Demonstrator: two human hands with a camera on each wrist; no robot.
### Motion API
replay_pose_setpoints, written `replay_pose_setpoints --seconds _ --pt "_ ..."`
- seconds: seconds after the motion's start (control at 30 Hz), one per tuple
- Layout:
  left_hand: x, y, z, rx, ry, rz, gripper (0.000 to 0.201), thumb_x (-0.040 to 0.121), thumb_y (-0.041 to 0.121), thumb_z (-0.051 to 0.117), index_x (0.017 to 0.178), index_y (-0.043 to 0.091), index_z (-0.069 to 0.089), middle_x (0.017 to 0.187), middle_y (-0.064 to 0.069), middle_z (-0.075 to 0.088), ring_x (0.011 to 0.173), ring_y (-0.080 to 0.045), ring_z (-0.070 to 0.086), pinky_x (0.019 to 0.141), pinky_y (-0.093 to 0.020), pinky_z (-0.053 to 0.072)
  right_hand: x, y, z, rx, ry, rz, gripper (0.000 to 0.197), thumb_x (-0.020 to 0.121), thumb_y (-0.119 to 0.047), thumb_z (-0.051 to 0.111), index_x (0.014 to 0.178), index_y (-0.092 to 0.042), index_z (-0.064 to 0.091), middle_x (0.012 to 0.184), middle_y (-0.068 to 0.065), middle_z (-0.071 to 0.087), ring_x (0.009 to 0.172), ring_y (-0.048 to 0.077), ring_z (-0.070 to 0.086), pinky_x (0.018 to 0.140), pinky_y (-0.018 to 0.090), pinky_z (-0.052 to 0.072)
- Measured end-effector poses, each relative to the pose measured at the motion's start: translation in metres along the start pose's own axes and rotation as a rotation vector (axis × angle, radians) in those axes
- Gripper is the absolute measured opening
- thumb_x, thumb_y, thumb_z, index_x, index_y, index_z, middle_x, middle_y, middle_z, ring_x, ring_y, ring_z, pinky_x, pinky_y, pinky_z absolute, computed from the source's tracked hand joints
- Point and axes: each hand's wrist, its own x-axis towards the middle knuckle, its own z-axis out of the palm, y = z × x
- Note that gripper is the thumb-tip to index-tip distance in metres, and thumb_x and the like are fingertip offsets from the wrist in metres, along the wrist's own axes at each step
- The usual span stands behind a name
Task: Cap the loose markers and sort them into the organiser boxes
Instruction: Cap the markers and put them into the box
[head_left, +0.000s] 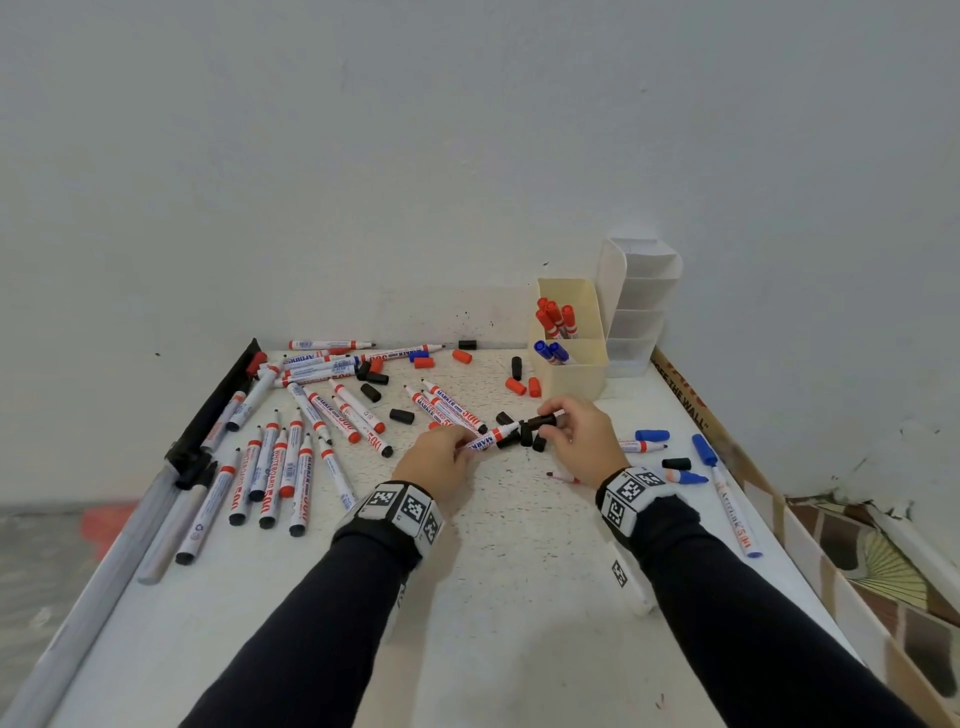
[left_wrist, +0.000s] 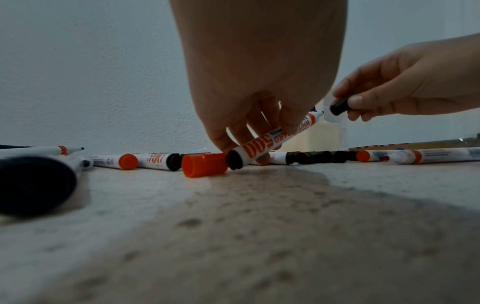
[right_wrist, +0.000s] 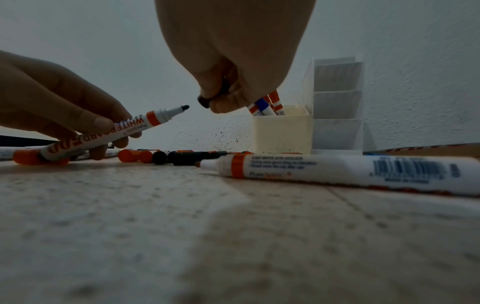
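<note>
My left hand (head_left: 460, 449) grips an uncapped white marker (head_left: 491, 439) with a black tip, tilted so the tip points right; it shows too in the left wrist view (left_wrist: 262, 146). My right hand (head_left: 563, 423) pinches a black cap (head_left: 543, 420), whose open end stands a small gap from the tip (right_wrist: 185, 107). Capped red markers (head_left: 556, 317) and blue markers (head_left: 553, 353) stand in the cream organiser box (head_left: 571, 376). A white tiered organiser (head_left: 644, 291) stands behind it. Several uncapped markers (head_left: 280, 467) lie at the left.
Loose black caps (head_left: 524, 441) lie under my hands, red caps (head_left: 519, 387) near the cream box, a blue cap (head_left: 652, 435) and a capped blue marker (head_left: 727, 493) to the right. A dark strip (head_left: 218, 410) lines the table's left edge. The wall is close behind.
</note>
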Motion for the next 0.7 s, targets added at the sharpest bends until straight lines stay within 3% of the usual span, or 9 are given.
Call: replay_pose_setpoints --seconds 0.1,0.23,0.3,0.37,0.43,0.53,0.63,0.7 --pt "0.001 -0.001 0.001 0.004 -0.01 0.004 0.026 0.096 0.02 0.046 0.118 0.016 0.058 0.114 -0.004 0.059 0.092 -0.012 0.051 0.081 -0.022 0.038 -0.001 -0.003 0.003 0.053 -0.016 0.004 0.018 0.084 0.005 0.058 0.1 -0.004 0.059 0.107 0.01 0.059 0.092 0.014 0.06 0.082 0.009 0.044" --pt "0.003 0.0 0.002 0.017 -0.056 0.02 0.029 0.097 0.018 0.043 0.123 0.014 0.057 0.119 -0.006 0.059 0.103 -0.018 0.054 0.086 -0.022 0.038 -0.001 -0.006 0.008 0.069 -0.123 0.011 0.018 0.085 0.005 0.056 0.101 -0.002 0.061 0.108 0.012 0.062 0.096 0.018 0.062 0.077 0.005 0.045" --pt "0.003 0.002 0.0 0.002 -0.061 0.033 0.031 0.098 0.015 0.039 0.124 0.012 0.056 0.116 -0.008 0.061 0.098 -0.018 0.054 0.08 -0.019 0.038 0.0 -0.007 0.01 0.069 -0.139 0.013 0.017 0.087 -0.001 0.057 0.103 -0.004 0.062 0.104 0.01 0.063 0.092 0.019 0.063 0.079 0.012 0.046" --pt "0.002 0.005 -0.002 -0.07 -0.065 0.032 0.032 0.099 0.015 0.035 0.124 0.012 0.055 0.104 -0.006 0.064 0.088 -0.015 0.054 0.068 -0.018 0.039 0.0 -0.008 0.01 0.036 -0.097 0.018 0.015 0.09 -0.011 0.056 0.102 -0.007 0.063 0.091 0.003 0.062 0.079 0.012 0.059 0.073 0.018 0.045" --pt "-0.001 0.009 -0.002 -0.154 -0.06 0.054 0.029 0.099 0.019 0.038 0.121 0.015 0.056 0.093 -0.002 0.063 0.081 -0.015 0.055 0.066 -0.018 0.04 0.0 -0.008 0.01 0.038 -0.07 0.031 0.017 0.094 -0.021 0.051 0.09 -0.008 0.062 0.075 0.0 0.056 0.065 0.007 0.048 0.064 0.018 0.037" --pt "-0.006 0.011 -0.004 -0.204 -0.028 0.137 0.025 0.086 0.031 0.062 0.108 0.019 0.058 0.093 0.0 0.06 0.083 -0.014 0.055 0.068 -0.018 0.041 -0.001 -0.009 0.012 0.049 -0.084 0.08 0.035 0.097 -0.032 0.042 0.069 -0.012 0.049 0.059 0.0 0.041 0.056 0.01 0.036 0.053 0.017 0.029" --pt "-0.007 0.013 -0.006 -0.159 0.003 0.173 0.025 0.082 0.028 0.069 0.103 0.015 0.063 0.087 0.007 0.056 0.076 -0.005 0.05 0.063 -0.008 0.033 -0.001 -0.012 0.012 0.061 -0.091 0.124 0.043 0.098 -0.035 0.037 0.06 -0.017 0.042 0.055 -0.001 0.035 0.054 0.011 0.034 0.055 0.024 0.028" --pt "-0.006 0.013 -0.005 -0.144 0.004 0.165 0.024 0.085 0.029 0.065 0.104 0.014 0.066 0.082 0.01 0.056 0.069 0.001 0.046 0.06 -0.007 0.031 -0.002 -0.015 0.011 0.064 -0.08 0.138 0.047 0.098 -0.035 0.036 0.055 -0.018 0.039 0.053 -0.001 0.033 0.052 0.011 0.032 0.054 0.025 0.027"
